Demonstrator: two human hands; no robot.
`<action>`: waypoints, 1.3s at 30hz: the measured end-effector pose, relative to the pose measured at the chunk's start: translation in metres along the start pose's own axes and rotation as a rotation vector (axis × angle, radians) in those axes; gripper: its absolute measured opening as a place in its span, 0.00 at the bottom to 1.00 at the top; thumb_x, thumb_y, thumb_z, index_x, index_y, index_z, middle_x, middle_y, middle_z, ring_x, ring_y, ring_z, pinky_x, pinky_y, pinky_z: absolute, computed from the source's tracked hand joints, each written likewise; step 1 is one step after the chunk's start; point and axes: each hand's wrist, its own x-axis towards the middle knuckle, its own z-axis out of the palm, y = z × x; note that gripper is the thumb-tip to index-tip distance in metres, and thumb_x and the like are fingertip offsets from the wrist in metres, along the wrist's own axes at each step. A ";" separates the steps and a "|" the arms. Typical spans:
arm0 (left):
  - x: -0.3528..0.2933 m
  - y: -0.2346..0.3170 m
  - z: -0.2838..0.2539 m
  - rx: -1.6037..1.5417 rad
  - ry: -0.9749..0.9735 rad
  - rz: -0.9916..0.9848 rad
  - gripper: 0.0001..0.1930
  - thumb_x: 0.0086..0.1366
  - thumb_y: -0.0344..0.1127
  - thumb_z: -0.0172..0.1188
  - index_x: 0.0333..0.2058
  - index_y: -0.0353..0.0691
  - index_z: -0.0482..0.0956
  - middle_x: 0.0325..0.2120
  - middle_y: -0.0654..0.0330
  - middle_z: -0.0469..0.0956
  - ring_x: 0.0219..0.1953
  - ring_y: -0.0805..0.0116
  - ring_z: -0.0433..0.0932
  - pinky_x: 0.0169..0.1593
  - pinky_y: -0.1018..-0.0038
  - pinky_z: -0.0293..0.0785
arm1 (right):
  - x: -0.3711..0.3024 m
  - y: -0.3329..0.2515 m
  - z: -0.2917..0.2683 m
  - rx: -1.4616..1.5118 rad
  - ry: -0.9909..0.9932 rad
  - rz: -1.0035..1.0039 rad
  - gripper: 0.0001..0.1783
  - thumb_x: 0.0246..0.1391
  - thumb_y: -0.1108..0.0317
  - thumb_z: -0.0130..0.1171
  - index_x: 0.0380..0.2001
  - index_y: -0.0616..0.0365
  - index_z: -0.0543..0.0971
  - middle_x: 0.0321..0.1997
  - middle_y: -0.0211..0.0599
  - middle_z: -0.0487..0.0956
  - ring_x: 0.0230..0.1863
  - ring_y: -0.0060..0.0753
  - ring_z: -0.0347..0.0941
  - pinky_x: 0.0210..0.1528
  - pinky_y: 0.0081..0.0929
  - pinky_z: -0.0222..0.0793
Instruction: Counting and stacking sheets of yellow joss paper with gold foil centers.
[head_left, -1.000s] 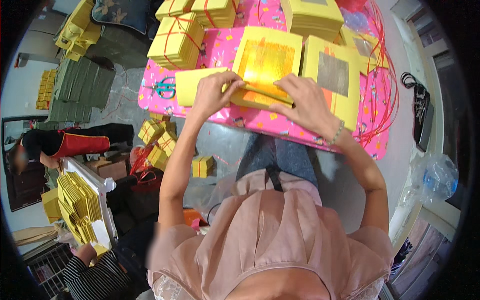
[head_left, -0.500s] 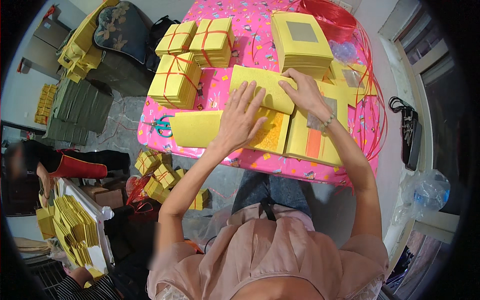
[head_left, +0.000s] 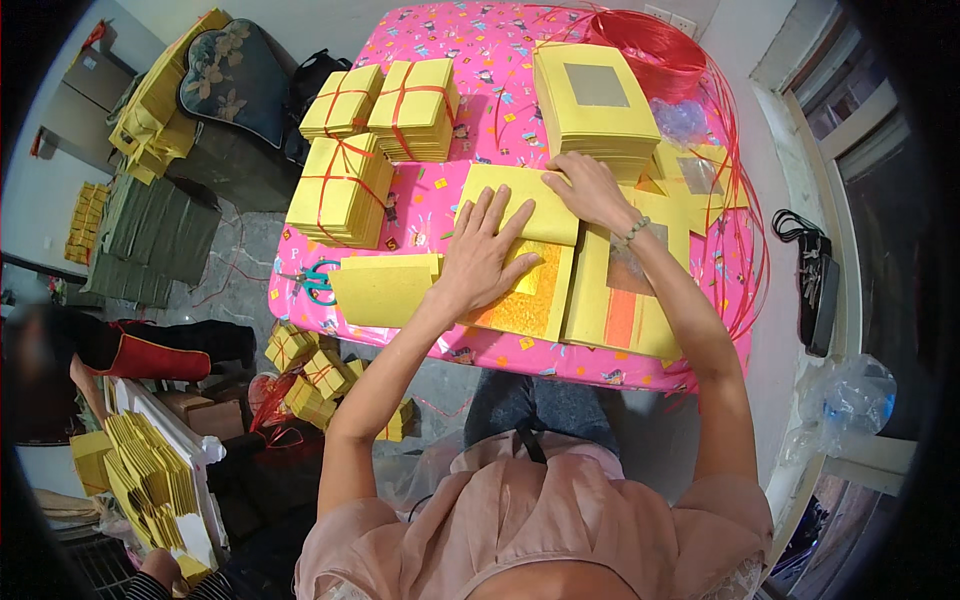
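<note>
At the near side of the table (head_left: pixel 420 200), your left hand (head_left: pixel 480 255) lies flat, gripping nothing, on a folded yellow sheet (head_left: pixel 548 215). Your right hand (head_left: pixel 590 190) bends over its far right corner; whether it pinches there, I cannot tell. Beyond stands a yellow stack (head_left: pixel 603 122).

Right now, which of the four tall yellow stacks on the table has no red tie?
The rightmost stack, with a grey rectangle; the others have red ties.
</note>
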 end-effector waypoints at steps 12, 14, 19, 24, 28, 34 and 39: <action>-0.001 -0.002 0.005 -0.013 -0.013 -0.006 0.34 0.67 0.60 0.49 0.65 0.48 0.64 0.65 0.40 0.57 0.68 0.39 0.53 0.70 0.48 0.46 | 0.001 -0.008 0.015 0.031 -0.037 -0.004 0.20 0.61 0.55 0.54 0.48 0.59 0.77 0.51 0.44 0.78 0.54 0.47 0.73 0.54 0.48 0.64; 0.001 -0.001 0.006 -0.013 -0.014 0.001 0.34 0.68 0.60 0.49 0.65 0.48 0.64 0.65 0.40 0.57 0.68 0.39 0.53 0.70 0.48 0.46 | -0.002 -0.005 0.015 0.033 0.004 -0.011 0.19 0.60 0.57 0.55 0.48 0.59 0.77 0.50 0.44 0.77 0.55 0.47 0.72 0.54 0.47 0.64; -0.001 -0.004 0.006 -0.005 -0.081 -0.024 0.33 0.69 0.59 0.48 0.68 0.53 0.59 0.68 0.43 0.53 0.71 0.41 0.48 0.71 0.49 0.44 | -0.027 -0.032 0.002 -0.039 0.123 -0.099 0.20 0.59 0.60 0.56 0.50 0.60 0.75 0.53 0.45 0.76 0.57 0.48 0.70 0.57 0.46 0.62; -0.001 -0.006 0.007 0.011 -0.057 -0.010 0.32 0.69 0.57 0.47 0.68 0.52 0.60 0.68 0.42 0.53 0.70 0.39 0.49 0.70 0.48 0.46 | -0.099 -0.065 0.003 -0.184 0.084 -0.191 0.26 0.61 0.61 0.54 0.59 0.64 0.69 0.63 0.48 0.69 0.66 0.50 0.61 0.69 0.51 0.51; -0.001 -0.006 0.009 0.019 -0.069 0.003 0.31 0.69 0.55 0.47 0.68 0.54 0.58 0.68 0.43 0.52 0.70 0.38 0.48 0.70 0.48 0.46 | -0.119 -0.071 0.004 -0.191 -0.040 -0.156 0.35 0.61 0.56 0.53 0.66 0.65 0.60 0.72 0.49 0.56 0.75 0.48 0.46 0.74 0.52 0.37; -0.003 -0.005 0.011 0.022 -0.087 0.008 0.33 0.69 0.58 0.46 0.68 0.54 0.58 0.69 0.42 0.51 0.71 0.38 0.47 0.70 0.48 0.45 | -0.128 -0.061 0.020 -0.170 -0.026 -0.183 0.41 0.61 0.47 0.51 0.67 0.65 0.59 0.73 0.49 0.55 0.75 0.49 0.45 0.74 0.54 0.34; -0.003 -0.005 0.008 0.022 -0.070 0.009 0.34 0.69 0.60 0.45 0.69 0.52 0.58 0.69 0.43 0.51 0.71 0.39 0.47 0.71 0.49 0.45 | -0.126 -0.061 0.020 -0.196 -0.041 -0.200 0.42 0.62 0.43 0.48 0.67 0.65 0.58 0.73 0.49 0.55 0.75 0.48 0.45 0.75 0.53 0.33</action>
